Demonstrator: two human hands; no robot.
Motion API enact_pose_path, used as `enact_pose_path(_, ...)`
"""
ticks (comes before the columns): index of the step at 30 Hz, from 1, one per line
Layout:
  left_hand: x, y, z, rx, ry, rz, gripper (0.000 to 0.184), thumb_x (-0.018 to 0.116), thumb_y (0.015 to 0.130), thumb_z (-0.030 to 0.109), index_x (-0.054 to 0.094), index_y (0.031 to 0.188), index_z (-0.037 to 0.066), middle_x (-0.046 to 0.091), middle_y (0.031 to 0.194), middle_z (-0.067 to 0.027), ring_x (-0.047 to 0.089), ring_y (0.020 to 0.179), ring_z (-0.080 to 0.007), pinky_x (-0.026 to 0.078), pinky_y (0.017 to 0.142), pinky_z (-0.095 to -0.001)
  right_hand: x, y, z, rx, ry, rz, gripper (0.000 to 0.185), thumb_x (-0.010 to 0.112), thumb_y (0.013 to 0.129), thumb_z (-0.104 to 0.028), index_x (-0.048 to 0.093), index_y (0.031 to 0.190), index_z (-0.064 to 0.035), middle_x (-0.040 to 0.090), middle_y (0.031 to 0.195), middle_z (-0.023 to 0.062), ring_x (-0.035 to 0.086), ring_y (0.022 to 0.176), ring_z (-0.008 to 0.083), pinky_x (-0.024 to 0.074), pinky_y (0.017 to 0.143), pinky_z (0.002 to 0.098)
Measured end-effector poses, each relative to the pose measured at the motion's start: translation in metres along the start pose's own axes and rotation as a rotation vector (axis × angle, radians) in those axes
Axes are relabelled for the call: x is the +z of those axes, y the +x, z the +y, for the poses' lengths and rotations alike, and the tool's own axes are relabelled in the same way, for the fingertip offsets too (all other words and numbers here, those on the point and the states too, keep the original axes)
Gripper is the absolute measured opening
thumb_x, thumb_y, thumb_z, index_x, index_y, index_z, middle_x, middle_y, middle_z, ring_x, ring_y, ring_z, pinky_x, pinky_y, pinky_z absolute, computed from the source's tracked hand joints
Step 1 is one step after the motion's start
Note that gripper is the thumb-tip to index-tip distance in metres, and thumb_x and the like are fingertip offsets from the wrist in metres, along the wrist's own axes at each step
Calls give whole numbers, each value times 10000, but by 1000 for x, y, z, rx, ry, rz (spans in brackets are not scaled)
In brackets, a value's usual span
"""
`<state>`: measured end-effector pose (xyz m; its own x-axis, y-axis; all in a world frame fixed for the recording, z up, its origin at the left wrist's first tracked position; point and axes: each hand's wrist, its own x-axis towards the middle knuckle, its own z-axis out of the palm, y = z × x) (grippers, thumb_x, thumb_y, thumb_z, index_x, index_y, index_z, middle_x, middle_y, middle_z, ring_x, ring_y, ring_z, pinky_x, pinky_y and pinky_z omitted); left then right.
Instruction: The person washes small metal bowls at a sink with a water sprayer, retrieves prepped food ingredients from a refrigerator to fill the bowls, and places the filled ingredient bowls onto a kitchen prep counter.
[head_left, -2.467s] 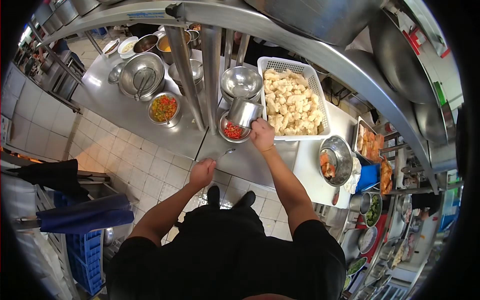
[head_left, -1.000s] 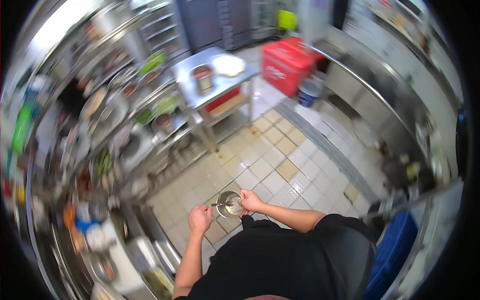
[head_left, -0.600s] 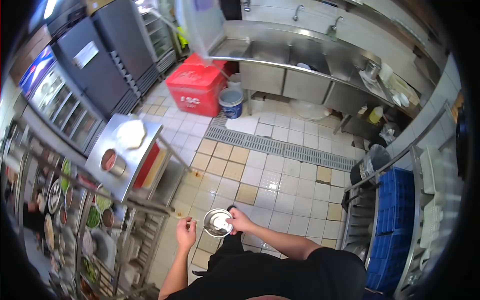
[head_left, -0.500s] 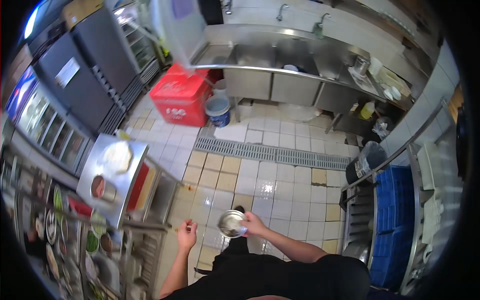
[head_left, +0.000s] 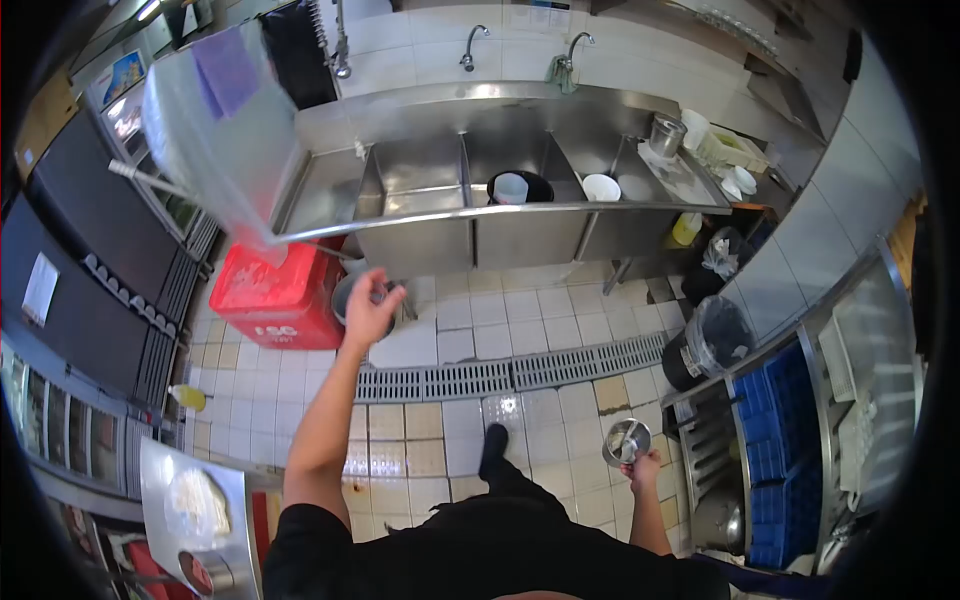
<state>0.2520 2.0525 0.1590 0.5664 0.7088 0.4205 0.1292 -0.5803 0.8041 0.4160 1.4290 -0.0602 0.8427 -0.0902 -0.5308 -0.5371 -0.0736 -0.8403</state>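
My right hand [head_left: 642,468] grips a small round metal bowl [head_left: 612,447] by its side, low on the right above the tiled floor. Something pale lies inside it, too small to make out. Out in front on the left, my left hand [head_left: 370,308] is raised with fingers apart and loosely bent, holding nothing. From this angle it overlaps the grey bucket [head_left: 343,297] beside the red cooler box [head_left: 275,300], and I see no contact with either.
Ahead stands a steel sink unit [head_left: 420,225] with a white bowl [head_left: 602,187] in it. A floor drain [head_left: 440,381] crosses the tiles. Blue crates [head_left: 775,450] and a black bin [head_left: 685,362] are at right. A steel table [head_left: 160,460] is at lower left.
My view has moved nearer the sinks. My left hand has risen and reached forward. My right hand has swung out to the right, still holding the metal bowl. One foot now shows ahead.
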Motion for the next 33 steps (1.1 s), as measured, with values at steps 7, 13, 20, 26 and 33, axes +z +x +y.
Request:
enact_pose_path(7,-3,241,-33,3,-79,268,598,792,811,310,549,1274,18,621,1080,-77,582,934,-162,495,802,-304,184,101,-58,34,39,-89,153,504,882,-42,439,1021,-44,595,736,135,593,433,224,505,333,318)
enact_pose_path(13,-34,397,-74,58,131,347,678,805,774,379,545,1277,7,620,1116,-96,601,935,-205,499,829,-345,405,136,-206,-76,-16,-405,153,565,902,-78,422,957,-81,589,731,116,587,472,211,498,360,313)
enact_pose_path(20,-42,607,-124,199,280,440,769,828,711,434,541,1287,13,590,1177,-113,582,958,-227,488,860,-364,585,133,-303,-175,-11,-568,127,561,918,-72,449,977,-85,605,701,100,586,461,204,481,370,311)
enact_pose_path(26,-61,819,-187,314,217,343,915,871,645,416,476,1361,5,562,1232,-129,577,1034,-230,481,901,-353,693,134,-333,-63,-45,-569,149,561,905,-61,448,1002,-59,608,711,118,599,449,221,479,356,311)
enact_pose_path(33,-37,959,-251,437,-60,-26,562,693,827,160,509,1329,-11,655,1068,-61,584,990,-149,443,914,-304,776,134,-350,-54,56,-411,161,559,899,-42,422,982,-57,595,729,117,605,454,224,487,356,310)
